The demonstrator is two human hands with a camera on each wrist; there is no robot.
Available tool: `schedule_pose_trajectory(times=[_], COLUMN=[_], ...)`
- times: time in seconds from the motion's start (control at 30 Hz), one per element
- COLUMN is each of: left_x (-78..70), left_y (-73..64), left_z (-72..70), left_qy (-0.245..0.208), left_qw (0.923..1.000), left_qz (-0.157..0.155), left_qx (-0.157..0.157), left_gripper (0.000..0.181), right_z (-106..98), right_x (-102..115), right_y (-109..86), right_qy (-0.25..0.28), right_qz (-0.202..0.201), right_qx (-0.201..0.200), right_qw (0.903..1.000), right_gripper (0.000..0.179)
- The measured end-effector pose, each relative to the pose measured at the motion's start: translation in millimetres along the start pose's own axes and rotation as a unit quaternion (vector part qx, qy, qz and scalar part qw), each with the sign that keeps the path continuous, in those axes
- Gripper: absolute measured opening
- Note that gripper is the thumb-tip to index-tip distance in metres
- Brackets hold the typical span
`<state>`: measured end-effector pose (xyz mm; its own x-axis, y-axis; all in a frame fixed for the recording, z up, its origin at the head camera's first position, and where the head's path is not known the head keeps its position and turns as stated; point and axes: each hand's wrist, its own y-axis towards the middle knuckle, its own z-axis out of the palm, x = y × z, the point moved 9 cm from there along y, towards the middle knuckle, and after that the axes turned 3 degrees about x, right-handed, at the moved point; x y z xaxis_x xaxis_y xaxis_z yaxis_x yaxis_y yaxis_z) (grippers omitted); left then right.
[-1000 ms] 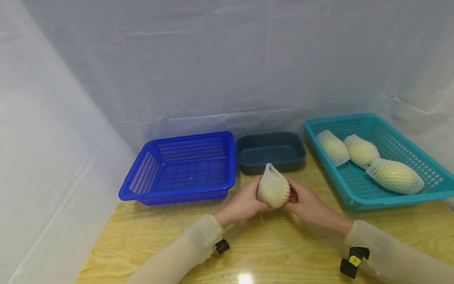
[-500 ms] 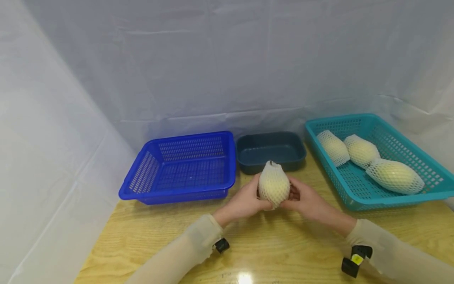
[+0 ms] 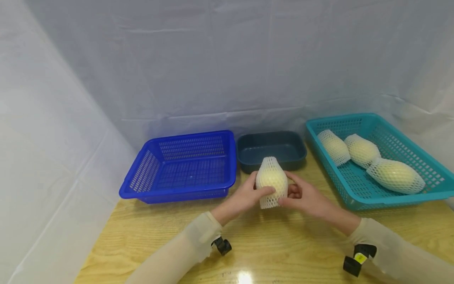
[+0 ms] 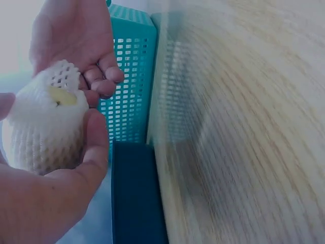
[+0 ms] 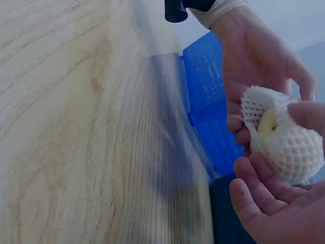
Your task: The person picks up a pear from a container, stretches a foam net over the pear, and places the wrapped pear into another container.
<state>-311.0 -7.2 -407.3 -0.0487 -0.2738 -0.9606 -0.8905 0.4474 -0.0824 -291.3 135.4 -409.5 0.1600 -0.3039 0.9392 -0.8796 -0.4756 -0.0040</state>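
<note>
In the head view, a pale yellow fruit in a white foam net (image 3: 272,179) is held above the table between both hands. The left hand (image 3: 244,197) grips its left side, the thumb lying across the front. On the lower right, the right hand (image 3: 306,199) holds the net's lower edge with its thumb, other fingers bent behind. Both wrist views show one net end gaping, with the fruit's yellow skin (image 4: 62,96) and a small dark spot bare there. The fruit's far side is hidden in the head view.
A blue basket (image 3: 177,194) stands at left and a dark teal tray (image 3: 271,163) behind the hands. To the right, a turquoise basket (image 3: 340,183) holds 3 netted fruits (image 3: 395,176). White sheeting (image 3: 220,59) hangs behind the wooden table (image 3: 276,248).
Between the hands the netted fruit has turned, its narrow net end now pointing up and away. The left thumb has moved up onto its front. The baskets and tray stay put.
</note>
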Motion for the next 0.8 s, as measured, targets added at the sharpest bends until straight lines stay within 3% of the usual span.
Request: schedule_pose_trajectory(times=[0.2,0.3,0.57,0.8], left_x=[2.9,5.1,3.4,2.8], left_y=[-0.5,0.1,0.1,0.2], left_z=[1.7,4.5,11.3,17.8], left_qy=[-0.053,-0.093,-0.159,-0.167], left_qw=[0.9983,0.9952,0.9861,0.9828], left_qz=[-0.022,-0.032,-0.037,-0.031], left_qx=[-0.003,0.006,0.032,0.073], left_gripper=[0.059,0.057,0.059,0.054], right_z=[-7,-10,-10,-6], right_x=[5,5,3,5], right_y=[0.9,1.0,1.8,0.7], right_qy=[0.009,0.016,0.058,0.091], right_qz=[-0.013,-0.005,0.028,0.037], right_qx=[-0.019,-0.033,-0.036,-0.015], right_qw=[0.9997,0.9993,0.9973,0.995], right_gripper=[0.062,0.059,0.061,0.065])
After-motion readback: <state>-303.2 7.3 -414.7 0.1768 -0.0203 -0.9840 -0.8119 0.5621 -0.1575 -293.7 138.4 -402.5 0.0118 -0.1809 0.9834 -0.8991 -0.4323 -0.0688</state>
